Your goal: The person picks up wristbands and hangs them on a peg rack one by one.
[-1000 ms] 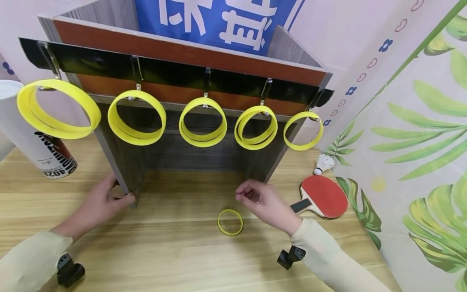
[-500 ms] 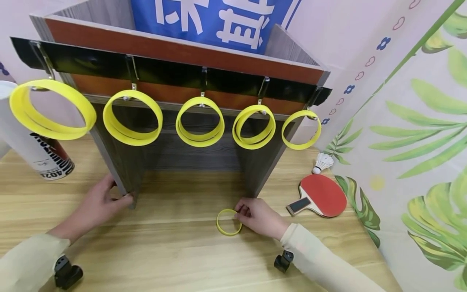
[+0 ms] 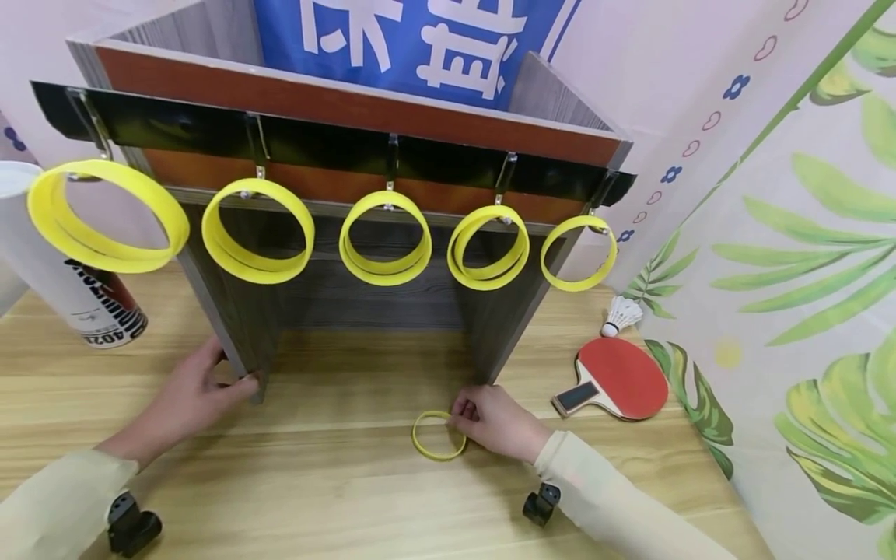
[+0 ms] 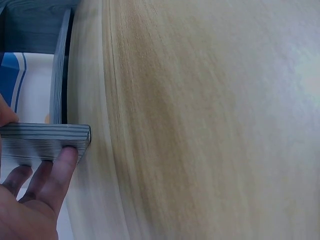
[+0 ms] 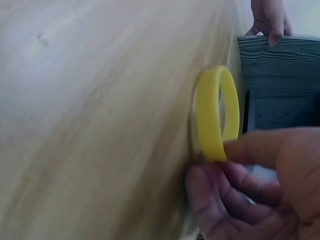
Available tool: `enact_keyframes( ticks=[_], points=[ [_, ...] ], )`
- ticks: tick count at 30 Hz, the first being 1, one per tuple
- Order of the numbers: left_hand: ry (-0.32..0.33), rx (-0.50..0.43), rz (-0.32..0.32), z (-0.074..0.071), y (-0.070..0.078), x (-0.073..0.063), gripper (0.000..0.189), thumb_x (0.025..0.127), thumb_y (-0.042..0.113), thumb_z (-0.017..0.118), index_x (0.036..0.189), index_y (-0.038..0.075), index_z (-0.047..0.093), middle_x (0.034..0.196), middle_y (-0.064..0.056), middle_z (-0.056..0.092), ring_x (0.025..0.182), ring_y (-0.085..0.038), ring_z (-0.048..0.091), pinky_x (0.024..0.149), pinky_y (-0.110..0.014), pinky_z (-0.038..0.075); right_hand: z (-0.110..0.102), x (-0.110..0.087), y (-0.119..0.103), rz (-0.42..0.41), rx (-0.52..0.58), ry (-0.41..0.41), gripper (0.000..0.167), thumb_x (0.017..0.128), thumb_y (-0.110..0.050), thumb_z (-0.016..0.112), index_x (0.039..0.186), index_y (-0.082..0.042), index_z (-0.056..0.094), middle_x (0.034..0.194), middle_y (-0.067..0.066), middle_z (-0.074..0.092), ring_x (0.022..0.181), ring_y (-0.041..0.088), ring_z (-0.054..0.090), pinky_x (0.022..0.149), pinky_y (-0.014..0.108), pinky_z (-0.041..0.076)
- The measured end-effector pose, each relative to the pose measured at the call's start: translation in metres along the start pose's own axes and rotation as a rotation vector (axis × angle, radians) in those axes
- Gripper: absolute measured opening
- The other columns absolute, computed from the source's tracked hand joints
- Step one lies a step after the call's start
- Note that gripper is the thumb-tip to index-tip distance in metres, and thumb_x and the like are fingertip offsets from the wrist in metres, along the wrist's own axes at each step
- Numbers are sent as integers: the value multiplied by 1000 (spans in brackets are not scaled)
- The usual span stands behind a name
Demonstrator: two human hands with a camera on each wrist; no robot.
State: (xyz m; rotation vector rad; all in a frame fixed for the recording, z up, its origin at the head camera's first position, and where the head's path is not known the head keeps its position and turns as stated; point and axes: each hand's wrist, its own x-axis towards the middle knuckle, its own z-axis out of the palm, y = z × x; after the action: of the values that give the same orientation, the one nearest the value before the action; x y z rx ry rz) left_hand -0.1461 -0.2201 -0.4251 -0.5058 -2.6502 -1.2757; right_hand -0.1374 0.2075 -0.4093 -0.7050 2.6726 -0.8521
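Note:
My right hand (image 3: pixel 500 420) pinches the near end of a yellow silicone wristband (image 5: pixel 209 117) between thumb and fingers, just above the wooden table. In the right wrist view the band stands on its edge side-on to the camera, its far part close to the tabletop. My left hand (image 3: pixel 185 404) grips the lower front edge of the left side panel (image 3: pixel 238 327) of a grey wood-grain stand (image 3: pixel 364 292), thumb on one face and fingers on the other. More yellow wristbands (image 3: pixel 385 278) hang from metal hooks on a black strip (image 3: pixel 322 152) along the stand's front.
A red table tennis bat (image 3: pixel 623 377) and a white shuttlecock (image 3: pixel 621 315) lie right of the stand. A white tube (image 3: pixel 84 288) with dark print stands at the left. A leaf-patterned wall covering (image 3: pixel 805 311) borders the right side, and a blue sheet (image 3: pixel 392 39) hangs behind.
My right hand has moved down and left from beside the stand's right panel to the wristband, and now pinches it. The band has tilted slightly. My left hand keeps its hold on the panel.

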Motion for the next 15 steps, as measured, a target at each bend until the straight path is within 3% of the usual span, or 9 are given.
enact_keyframes(
  ticks=[9,15],
  points=[
    [19,-10,17,1,2,1,67,89,-4,74,149,-4,44,132,-38,59,101,22,45,64,-19,53,-13,2,-4,-83,130,-194,6,97,-13,74,99,-8,71,88,1,72,77,-4,58,73,18,53],
    [14,10,-9,1,1,-1,68,91,0,74,151,-3,43,136,-36,58,103,24,41,67,-19,52,-22,-2,-8,-69,257,-304,14,96,-13,74,103,-1,75,90,5,72,80,-2,60,75,19,55]
  ],
)
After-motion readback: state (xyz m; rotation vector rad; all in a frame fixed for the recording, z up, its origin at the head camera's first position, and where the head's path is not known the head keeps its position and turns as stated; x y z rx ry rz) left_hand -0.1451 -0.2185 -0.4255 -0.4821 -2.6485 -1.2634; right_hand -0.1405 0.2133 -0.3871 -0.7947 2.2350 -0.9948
